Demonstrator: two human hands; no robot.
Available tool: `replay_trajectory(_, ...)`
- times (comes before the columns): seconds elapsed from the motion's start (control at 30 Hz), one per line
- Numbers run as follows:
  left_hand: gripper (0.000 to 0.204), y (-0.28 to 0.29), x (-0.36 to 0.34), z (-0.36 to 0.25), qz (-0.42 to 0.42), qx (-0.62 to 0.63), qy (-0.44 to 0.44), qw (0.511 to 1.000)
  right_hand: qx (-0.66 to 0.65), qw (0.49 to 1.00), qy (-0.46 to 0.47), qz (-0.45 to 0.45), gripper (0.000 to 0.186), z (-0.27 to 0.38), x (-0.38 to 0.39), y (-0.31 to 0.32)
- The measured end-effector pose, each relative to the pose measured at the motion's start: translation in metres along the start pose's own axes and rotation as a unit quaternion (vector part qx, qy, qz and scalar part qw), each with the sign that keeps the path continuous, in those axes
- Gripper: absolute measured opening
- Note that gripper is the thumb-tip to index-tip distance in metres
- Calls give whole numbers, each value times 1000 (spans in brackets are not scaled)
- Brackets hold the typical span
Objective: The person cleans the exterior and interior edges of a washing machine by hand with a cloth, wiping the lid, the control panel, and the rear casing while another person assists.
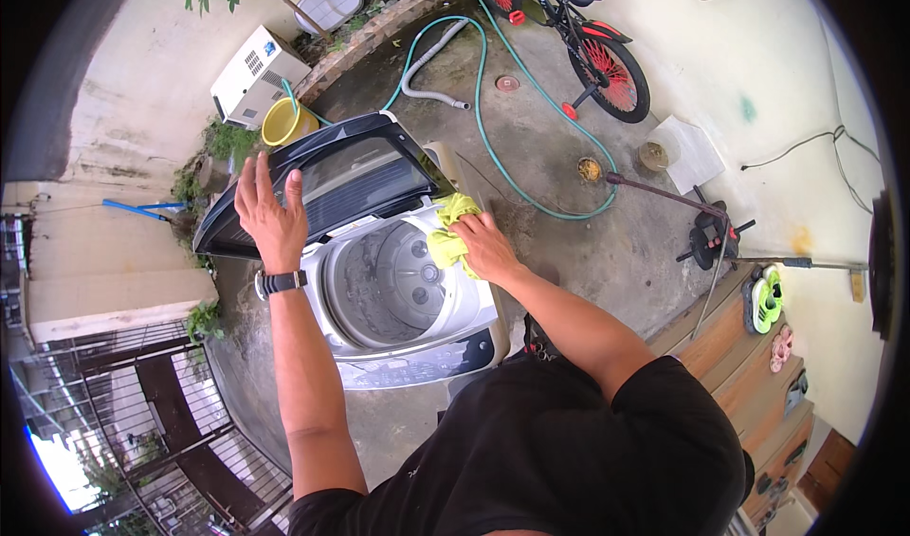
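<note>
Your right hand presses a bunched yellow-green cloth onto the back rim of the open washing machine, beside its drum. Your left hand, fingers spread wide, props the raised dark lid. If that palm slips, the lid could drop onto your wiping hand; the cloth's underside and the rim beneath it are hidden.

Left hand raised flat with fingers spread, forearm upright; right hand closed, arm stretched forward.
</note>
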State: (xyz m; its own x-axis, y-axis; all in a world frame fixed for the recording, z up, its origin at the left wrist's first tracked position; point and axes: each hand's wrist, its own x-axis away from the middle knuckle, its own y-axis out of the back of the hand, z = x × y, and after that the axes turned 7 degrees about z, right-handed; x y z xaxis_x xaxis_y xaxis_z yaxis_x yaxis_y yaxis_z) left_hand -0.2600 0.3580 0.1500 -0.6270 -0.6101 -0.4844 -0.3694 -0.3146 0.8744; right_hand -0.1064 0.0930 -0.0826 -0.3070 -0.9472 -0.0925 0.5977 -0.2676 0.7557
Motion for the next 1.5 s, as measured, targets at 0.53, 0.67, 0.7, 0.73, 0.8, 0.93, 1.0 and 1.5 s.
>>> replay_trajectory(0.53, 41, 8, 243, -123, -145, 250, 521, 803, -224, 919, -319, 50, 47, -165, 94, 179)
replay_trajectory(0.67, 62, 3, 264, -130, -147, 285, 545, 775, -257, 918, -293, 77, 50, -138, 49, 196)
replay_trajectory(0.7, 66, 0, 271, -135, -157, 316, 579, 735, -265, 927, -256, 74, 50, -141, 41, 197)
replay_trajectory(0.73, 71, -3, 278, -139, -167, 347, 607, 695, -279, 922, -256, 80, 49, -134, 33, 201)
replay_trajectory(0.8, 78, -15, 302, -133, -184, 415, 625, 636, -314, 910, -255, 93, 49, -113, 15, 206)
replay_trajectory(0.93, 85, -50, 352, -123, -133, 394, 616, 669, -336, 903, -248, 97, 51, -84, 7, 208)
replay_trajectory(1.0, 87, -61, 374, -116, -58, 246, 586, 770, -332, 912, -227, 83, 48, -64, 6, 205)
replay_trajectory(1.5, 72, -57, 374, -118, 59, 142, 580, 800, -102, 971, 113, 187, 55, 47, -18, 157)
